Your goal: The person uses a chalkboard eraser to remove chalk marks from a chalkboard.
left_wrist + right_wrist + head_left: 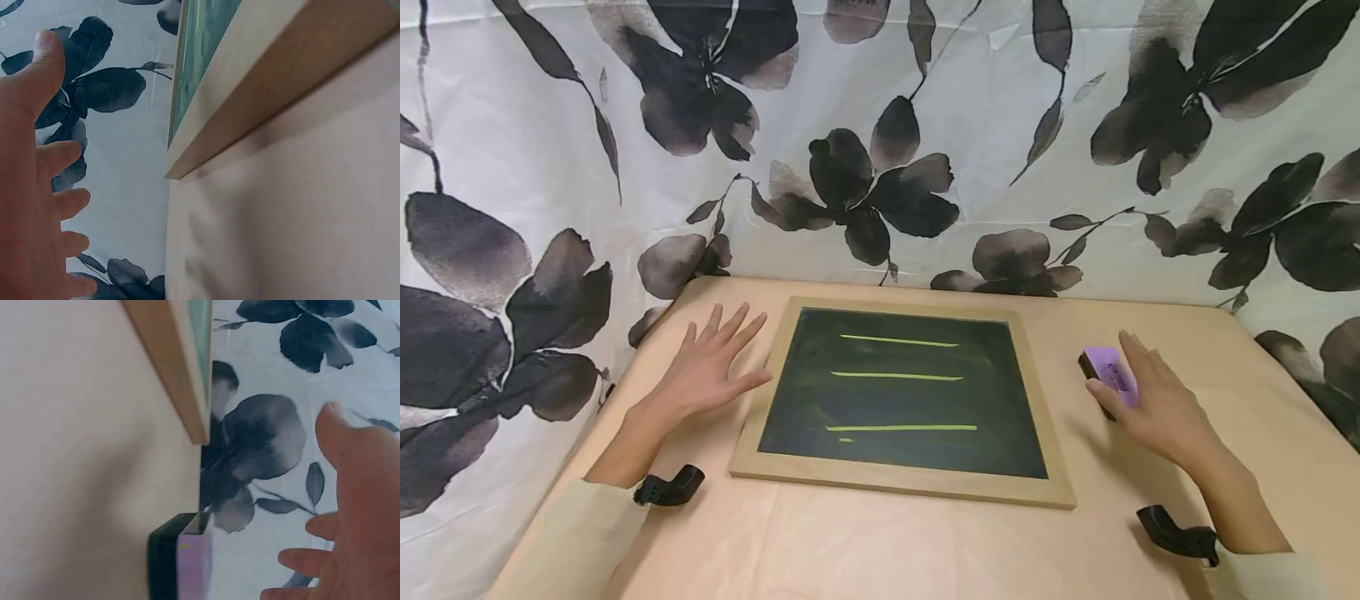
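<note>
A wood-framed chalkboard lies on the table, with three long yellow lines and one short mark drawn on it. My left hand, fingers spread and straight, hovers beside the frame's left side and holds nothing. To the right of the board sits a chalkboard eraser with a purple top and dark underside. My right hand is above the table next to the eraser, overlapping part of it in the head view. In the right wrist view the eraser stands apart from the extended fingers.
The table has a pale peach covering. Behind and along its left side hangs a white cloth printed with dark flowers. A black wrist strap mount sits on the left wrist, another mount on the right.
</note>
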Demonstrator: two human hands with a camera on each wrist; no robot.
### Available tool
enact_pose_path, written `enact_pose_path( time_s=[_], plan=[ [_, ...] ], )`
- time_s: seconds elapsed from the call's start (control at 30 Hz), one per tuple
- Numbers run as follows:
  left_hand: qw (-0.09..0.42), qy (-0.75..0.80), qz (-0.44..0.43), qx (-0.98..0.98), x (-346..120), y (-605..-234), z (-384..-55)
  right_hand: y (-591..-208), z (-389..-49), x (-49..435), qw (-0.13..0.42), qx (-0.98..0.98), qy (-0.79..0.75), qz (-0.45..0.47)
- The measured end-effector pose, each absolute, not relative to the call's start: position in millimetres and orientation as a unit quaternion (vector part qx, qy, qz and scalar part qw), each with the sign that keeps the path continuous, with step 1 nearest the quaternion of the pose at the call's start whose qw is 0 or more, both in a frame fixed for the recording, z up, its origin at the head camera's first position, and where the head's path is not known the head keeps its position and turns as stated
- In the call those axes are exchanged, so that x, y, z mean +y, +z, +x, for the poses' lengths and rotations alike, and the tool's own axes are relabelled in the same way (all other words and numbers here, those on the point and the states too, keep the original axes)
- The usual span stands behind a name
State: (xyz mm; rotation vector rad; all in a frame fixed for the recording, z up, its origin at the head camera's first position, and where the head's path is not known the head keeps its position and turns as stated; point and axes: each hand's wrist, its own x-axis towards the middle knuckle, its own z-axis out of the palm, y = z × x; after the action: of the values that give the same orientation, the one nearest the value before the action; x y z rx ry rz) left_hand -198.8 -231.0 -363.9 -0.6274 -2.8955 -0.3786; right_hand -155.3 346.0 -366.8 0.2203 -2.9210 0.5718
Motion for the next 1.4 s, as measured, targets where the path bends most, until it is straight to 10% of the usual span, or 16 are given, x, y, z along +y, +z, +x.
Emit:
enact_pose_path(
  time_s=[0.77, 1.4],
  plan=[
    [0.03, -0.386, -0.231, -0.893, -243, -416, -210, -416, -153, 365, 0.124, -0.933, 0.338, -0.019],
    [0.018, -0.258, -0.281, -0.924, -253, -424, -202, -424, -125, 339, 0.116, -0.949, 0.288, -0.056]
  ],
)
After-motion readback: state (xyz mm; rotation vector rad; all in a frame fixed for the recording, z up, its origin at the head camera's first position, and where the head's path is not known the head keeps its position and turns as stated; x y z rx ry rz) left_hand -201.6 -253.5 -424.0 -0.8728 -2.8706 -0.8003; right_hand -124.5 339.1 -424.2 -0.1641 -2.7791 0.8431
